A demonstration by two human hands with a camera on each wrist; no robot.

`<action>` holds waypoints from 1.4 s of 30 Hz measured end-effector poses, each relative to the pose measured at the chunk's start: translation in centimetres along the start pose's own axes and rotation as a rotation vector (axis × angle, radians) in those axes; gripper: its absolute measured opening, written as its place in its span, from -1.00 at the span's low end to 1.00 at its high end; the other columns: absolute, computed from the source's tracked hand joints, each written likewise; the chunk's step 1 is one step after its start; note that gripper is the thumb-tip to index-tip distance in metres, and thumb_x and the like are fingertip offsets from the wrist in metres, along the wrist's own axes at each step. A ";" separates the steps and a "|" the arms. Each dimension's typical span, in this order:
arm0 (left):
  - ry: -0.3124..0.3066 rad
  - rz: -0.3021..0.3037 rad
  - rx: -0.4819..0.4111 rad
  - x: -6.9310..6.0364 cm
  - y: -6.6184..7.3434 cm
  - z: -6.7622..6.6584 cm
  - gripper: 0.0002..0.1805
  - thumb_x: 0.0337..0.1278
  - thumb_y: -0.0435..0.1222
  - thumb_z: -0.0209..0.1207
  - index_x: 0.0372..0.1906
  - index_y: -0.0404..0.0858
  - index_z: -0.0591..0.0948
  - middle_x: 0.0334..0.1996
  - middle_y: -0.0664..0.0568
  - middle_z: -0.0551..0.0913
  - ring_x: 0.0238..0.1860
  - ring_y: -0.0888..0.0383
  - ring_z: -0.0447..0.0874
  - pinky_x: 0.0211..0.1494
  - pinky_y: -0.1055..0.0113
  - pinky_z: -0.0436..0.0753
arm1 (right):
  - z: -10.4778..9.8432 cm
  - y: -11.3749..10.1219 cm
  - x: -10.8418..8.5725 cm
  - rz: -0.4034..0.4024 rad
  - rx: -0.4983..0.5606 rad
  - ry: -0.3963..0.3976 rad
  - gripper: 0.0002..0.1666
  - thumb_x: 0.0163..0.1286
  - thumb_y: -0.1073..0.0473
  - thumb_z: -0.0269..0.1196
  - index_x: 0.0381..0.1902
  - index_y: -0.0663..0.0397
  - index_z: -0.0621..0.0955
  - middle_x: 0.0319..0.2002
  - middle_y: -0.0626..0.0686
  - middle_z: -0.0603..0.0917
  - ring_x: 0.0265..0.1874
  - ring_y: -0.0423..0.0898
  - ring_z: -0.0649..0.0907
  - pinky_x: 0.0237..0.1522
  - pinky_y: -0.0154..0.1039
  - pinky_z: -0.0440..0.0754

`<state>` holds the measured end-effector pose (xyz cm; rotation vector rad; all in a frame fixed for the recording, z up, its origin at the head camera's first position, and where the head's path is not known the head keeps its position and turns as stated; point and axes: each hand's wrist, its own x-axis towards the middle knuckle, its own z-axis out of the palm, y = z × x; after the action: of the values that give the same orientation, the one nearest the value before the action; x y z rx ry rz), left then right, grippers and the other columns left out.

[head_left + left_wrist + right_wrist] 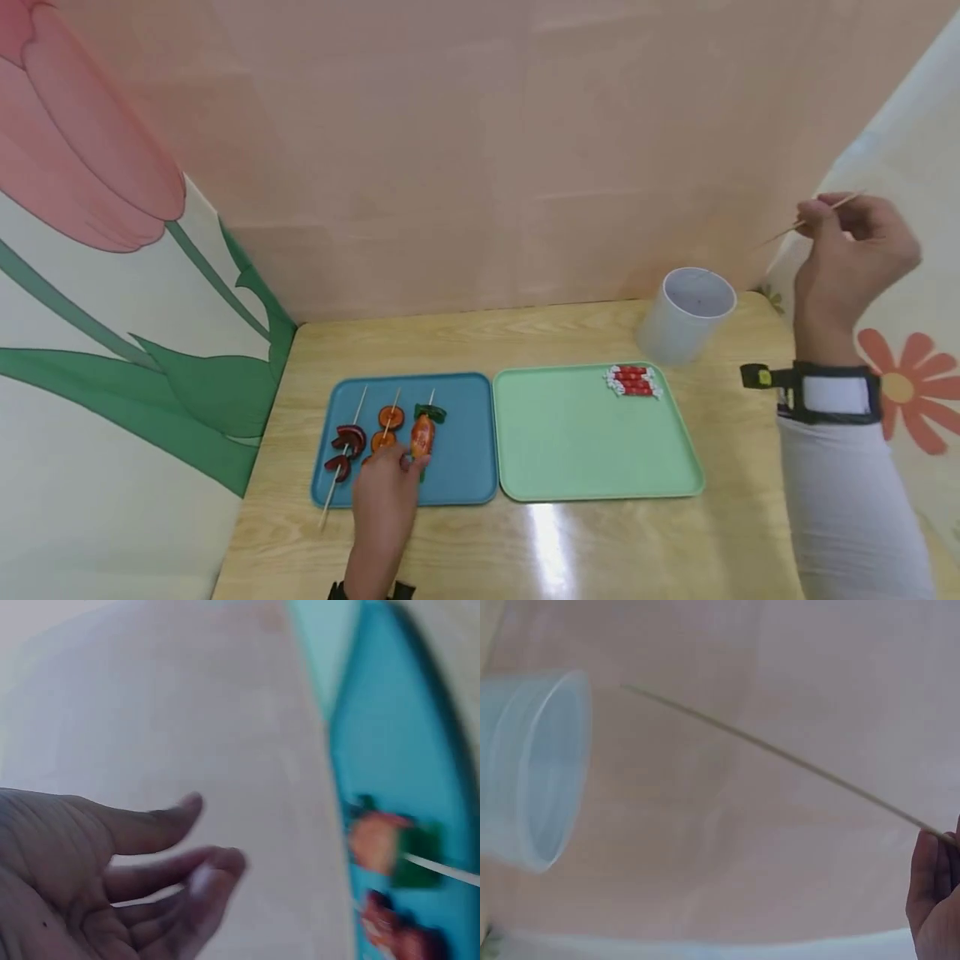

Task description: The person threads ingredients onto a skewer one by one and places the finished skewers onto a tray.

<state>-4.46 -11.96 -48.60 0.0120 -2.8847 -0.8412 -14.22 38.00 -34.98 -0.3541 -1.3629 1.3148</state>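
My right hand (855, 250) is raised at the right, pinching a thin wooden skewer (780, 752) near one end; nothing is threaded on the part that shows. My left hand (386, 500) hangs over the near side of the blue tray (461, 467), by a skewer with an orange piece (422, 435) and green pieces (430, 412). In the left wrist view the left hand (142, 877) holds nothing, thumb and fingers apart and bent. On the tray's left lie a skewer with dark red pieces (350, 439) and one with orange round slices (391, 417), partly covered by the hand.
A light green tray (585, 450) stands right of the blue one, with several red-and-white wrapped pieces (633, 381) in its back right corner. Behind it, at the table's back right, stands a whitish translucent cup (678, 329). A plain wall (450, 167) rises behind the wooden table (465, 550).
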 end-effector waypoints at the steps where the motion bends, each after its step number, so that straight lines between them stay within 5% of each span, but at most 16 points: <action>1: 0.035 0.040 -0.042 0.2 0.7 -0.3 -0.71 0.02 -0.17 0.51 -0.21 -0.28 0.79 -0.50 0.07 0.68 -0.50 0.18 0.63 -0.48 0.29 0.58 | 0.0 -1.6 -1.4 -0.041 0.061 -0.015 -0.80 0.17 0.42 0.48 -0.48 0.52 0.68 -0.47 0.09 0.78 -0.57 -0.16 0.73 -0.38 -0.42 0.72; 4: 0.098 0.164 -0.219 1.0 3.1 -0.8 -0.65 0.03 -0.20 0.50 -0.06 -0.22 0.77 -0.38 0.07 0.71 -0.40 0.20 0.67 -0.38 0.34 0.65 | -0.2 -5.1 -6.0 -0.082 0.255 -0.155 -0.74 0.16 0.53 0.44 -0.44 0.74 0.60 -0.46 0.22 0.78 -0.52 -0.06 0.77 -0.33 -0.34 0.77; 7: 0.083 0.337 -0.427 1.7 5.8 -0.8 -0.59 0.06 -0.26 0.47 0.07 -0.18 0.75 -0.23 0.02 0.75 -0.22 0.14 0.73 -0.20 0.33 0.74 | -0.2 -6.8 -10.3 -0.008 0.431 -0.381 -0.78 0.16 0.67 0.34 -0.35 0.87 0.53 -0.39 0.29 0.78 -0.43 0.03 0.79 -0.27 -0.27 0.79; 11: 0.027 0.577 -0.564 2.3 8.9 0.3 -0.49 0.09 -0.29 0.44 0.20 -0.23 0.69 -0.08 -0.07 0.76 -0.02 0.06 0.77 -0.02 0.29 0.79 | 0.1 -7.5 -14.9 0.065 0.453 -0.642 -0.91 0.15 0.76 0.26 -0.38 0.80 0.54 -0.32 0.25 0.80 -0.35 0.02 0.81 -0.21 -0.23 0.81; 14: 0.009 0.663 -0.553 2.6 10.4 1.4 -0.49 0.12 -0.30 0.42 0.22 -0.28 0.68 -0.06 -0.10 0.77 0.01 0.06 0.79 -0.01 0.29 0.79 | 0.4 -7.7 -17.3 0.105 0.410 -0.760 -0.94 0.17 0.73 0.27 -0.38 0.69 0.59 -0.30 0.18 0.82 -0.32 -0.01 0.83 -0.18 -0.22 0.81; 21: -0.008 0.626 -0.551 2.4 11.3 2.4 -0.80 0.24 -0.40 0.32 -0.08 -0.31 0.80 -0.32 -0.05 0.83 -0.27 0.13 0.84 -0.25 0.37 0.78 | 0.1 -7.5 -18.6 0.195 0.384 -0.874 -0.90 0.23 0.68 0.26 -0.27 0.61 0.64 -0.26 0.14 0.82 -0.26 -0.02 0.84 -0.16 -0.18 0.81; 23: 0.016 0.611 -0.534 2.5 11.1 2.5 -0.85 0.22 -0.42 0.32 -0.15 -0.33 0.81 -0.34 -0.05 0.83 -0.28 0.13 0.84 -0.25 0.36 0.79 | -0.2 -7.0 -18.1 0.196 0.292 -0.947 -0.84 0.25 0.64 0.28 -0.19 0.57 0.64 -0.20 0.13 0.82 -0.23 -0.07 0.84 -0.14 -0.21 0.80; 26: 0.059 0.573 -0.530 2.6 10.5 2.4 -0.87 0.18 -0.50 0.33 -0.20 -0.34 0.82 -0.34 -0.06 0.84 -0.28 0.14 0.86 -0.23 0.39 0.79 | -0.8 -5.2 -16.7 0.121 -0.045 -1.085 -0.73 0.32 0.47 0.34 -0.01 0.37 0.68 -0.10 0.10 0.81 -0.17 -0.12 0.82 -0.07 -0.28 0.78; 30: 0.085 0.505 -0.556 2.8 9.6 1.9 -0.85 0.18 -0.53 0.32 -0.18 -0.36 0.81 -0.30 -0.08 0.85 -0.30 0.16 0.86 -0.21 0.44 0.78 | -1.9 0.4 -14.8 -0.060 -0.533 -1.216 -0.73 0.34 0.33 0.39 0.00 0.20 0.71 -0.10 0.16 0.78 -0.17 0.00 0.78 -0.06 -0.07 0.80; 32: 0.087 0.476 -0.570 2.9 9.4 1.7 -0.86 0.19 -0.51 0.32 -0.17 -0.37 0.81 -0.30 -0.10 0.84 -0.31 0.15 0.86 -0.21 0.44 0.78 | -2.8 4.2 -14.3 -0.128 -0.654 -1.269 -0.80 0.30 0.39 0.40 -0.10 0.23 0.73 -0.18 0.19 0.76 -0.23 0.07 0.75 -0.14 0.09 0.78; 37: 0.040 0.417 -0.619 2.8 9.2 1.5 -0.85 0.23 -0.47 0.30 -0.15 -0.39 0.80 -0.29 -0.12 0.83 -0.35 0.15 0.84 -0.22 0.47 0.77 | -5.7 12.3 -14.4 -0.275 -0.812 -1.438 -0.77 0.15 0.48 0.46 -0.21 0.28 0.74 -0.33 0.17 0.69 -0.33 0.04 0.68 -0.27 -0.02 0.70; 42: -0.005 0.376 -0.665 2.8 9.0 1.5 -0.83 0.27 -0.54 0.25 -0.12 -0.42 0.78 -0.28 -0.13 0.81 -0.42 0.14 0.79 -0.30 0.43 0.78 | -7.1 15.6 -14.9 -0.417 -0.867 -1.494 -0.76 0.07 0.50 0.48 -0.32 0.17 0.72 -0.39 0.04 0.65 -0.37 -0.04 0.62 -0.29 -0.05 0.66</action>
<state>-7.17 -3.66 -44.70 -0.5716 -2.3431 -1.6346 -11.00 34.32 -57.16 0.4950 -3.0242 0.3952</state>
